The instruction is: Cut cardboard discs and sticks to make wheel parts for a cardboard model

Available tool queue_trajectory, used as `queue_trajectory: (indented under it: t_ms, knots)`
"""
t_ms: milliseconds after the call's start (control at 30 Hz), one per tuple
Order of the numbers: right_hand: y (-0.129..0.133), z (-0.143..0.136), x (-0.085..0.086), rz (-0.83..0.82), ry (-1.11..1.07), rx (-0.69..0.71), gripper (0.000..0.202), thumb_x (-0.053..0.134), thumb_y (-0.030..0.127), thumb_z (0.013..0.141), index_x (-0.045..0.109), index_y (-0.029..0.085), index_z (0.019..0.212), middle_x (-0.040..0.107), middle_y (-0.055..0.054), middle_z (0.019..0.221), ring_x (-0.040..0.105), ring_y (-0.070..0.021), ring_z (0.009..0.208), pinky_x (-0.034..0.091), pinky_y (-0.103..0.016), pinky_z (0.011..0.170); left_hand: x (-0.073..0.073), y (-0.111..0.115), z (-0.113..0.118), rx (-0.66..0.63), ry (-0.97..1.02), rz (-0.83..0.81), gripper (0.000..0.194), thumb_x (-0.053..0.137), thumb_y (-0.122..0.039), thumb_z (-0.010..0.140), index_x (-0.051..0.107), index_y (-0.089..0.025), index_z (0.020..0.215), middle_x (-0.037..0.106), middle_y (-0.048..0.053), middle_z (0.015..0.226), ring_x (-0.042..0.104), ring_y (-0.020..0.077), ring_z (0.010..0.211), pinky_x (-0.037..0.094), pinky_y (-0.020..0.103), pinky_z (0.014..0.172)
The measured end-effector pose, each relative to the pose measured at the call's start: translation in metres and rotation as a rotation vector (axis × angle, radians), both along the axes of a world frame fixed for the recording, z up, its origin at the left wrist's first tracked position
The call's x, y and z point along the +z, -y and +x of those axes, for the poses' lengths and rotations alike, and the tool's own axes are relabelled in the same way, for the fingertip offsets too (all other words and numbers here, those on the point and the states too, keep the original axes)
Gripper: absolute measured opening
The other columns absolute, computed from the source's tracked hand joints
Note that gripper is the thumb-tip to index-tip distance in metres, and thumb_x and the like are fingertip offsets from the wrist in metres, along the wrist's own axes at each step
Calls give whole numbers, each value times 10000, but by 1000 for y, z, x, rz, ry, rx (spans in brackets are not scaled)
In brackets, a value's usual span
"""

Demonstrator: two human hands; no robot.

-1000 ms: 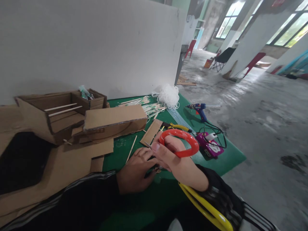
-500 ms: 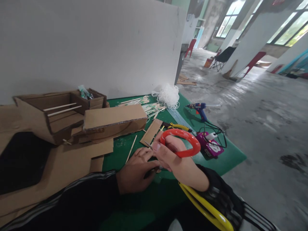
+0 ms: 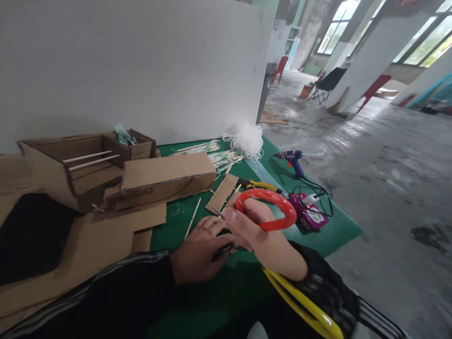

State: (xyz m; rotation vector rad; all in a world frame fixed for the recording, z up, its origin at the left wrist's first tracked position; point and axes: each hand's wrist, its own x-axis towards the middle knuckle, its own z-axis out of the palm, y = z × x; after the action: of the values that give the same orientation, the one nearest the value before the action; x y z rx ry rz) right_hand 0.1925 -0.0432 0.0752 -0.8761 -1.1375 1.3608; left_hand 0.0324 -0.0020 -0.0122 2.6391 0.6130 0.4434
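Gripping the scissors (image 3: 290, 214) tightly, the right hand (image 3: 245, 226) has its fingers wrapped about them to the near right of the long cardboard box (image 3: 169, 176), the red handle loop standing over the wrist side and a pointed metal tip aiming left. The left hand (image 3: 201, 249) lies palm down in front of the box, fingers half curled and touching the right hand; whether it has hold of anything cannot be told, since its fingertips are hidden. A loose stick (image 3: 192, 219) and a small cardboard panel (image 3: 225, 193) lie just off the box's right end. Behind that end are sticks in wrappers (image 3: 226, 160) with green print too small to read, and a heap of white string (image 3: 249, 141). Farther right of the box lie yellow-handled pliers (image 3: 263, 186), a blue glue gun (image 3: 294, 162) and a purple power strip (image 3: 308, 212), whose white marking resembles a B but is not clearly legible.
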Motion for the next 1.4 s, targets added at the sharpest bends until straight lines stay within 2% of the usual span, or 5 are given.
queue_trajectory:
  t_ms: [200, 767, 1067, 1400]
  knots:
    - [-2, -1, -3, 23, 36, -33, 316, 654, 455, 913, 522, 214, 756, 390, 92, 534, 290, -65, 429, 236, -237, 405, 0, 0, 0, 1, 4, 6, 255, 539, -182, 885, 657, -264, 1095, 643, 77, 1203, 540, 301, 1186, 393, 482, 1026]
    - [-1, 0, -3, 17, 12, -14, 310, 650, 428, 925, 513, 207, 757, 382, 107, 526, 249, -43, 395, 188, -241, 387, 0, 0, 1, 0, 51, 22, 244, 566, -166, 850, 656, -265, 1054, 642, 64, 1166, 541, 285, 1151, 391, 459, 1021]
    - [-1, 0, -3, 17, 35, -23, 329, 658, 459, 914, 515, 210, 754, 383, 106, 518, 256, -48, 393, 181, -242, 379, 1, 0, -1, -14, 53, 18, 235, 550, -185, 875, 654, -263, 1071, 646, 66, 1170, 546, 284, 1151, 389, 465, 1020]
    - [-1, 0, -4, 15, 41, -21, 303, 658, 428, 912, 519, 213, 749, 380, 105, 522, 256, -57, 403, 209, -247, 403, 0, 0, 0, -1, 37, 7, 214, 553, -189, 876, 676, -258, 1038, 661, 66, 1166, 558, 284, 1150, 398, 462, 1033]
